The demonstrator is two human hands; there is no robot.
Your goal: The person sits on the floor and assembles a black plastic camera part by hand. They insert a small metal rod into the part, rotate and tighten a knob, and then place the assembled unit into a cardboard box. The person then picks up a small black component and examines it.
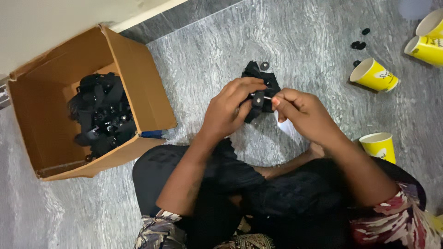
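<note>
My left hand grips a small black plastic part in front of me, over my crossed legs. My right hand pinches a thin silvery pin or screw against that part with thumb and forefinger. Just beyond the hands, a loose pile of black pieces lies on the grey marbled floor, with a small round black piece beside it.
An open cardboard box at the left holds several black parts. Yellow paper cups lie tipped at the right and far right; one stands upright by my right arm. Small black bits lie near them.
</note>
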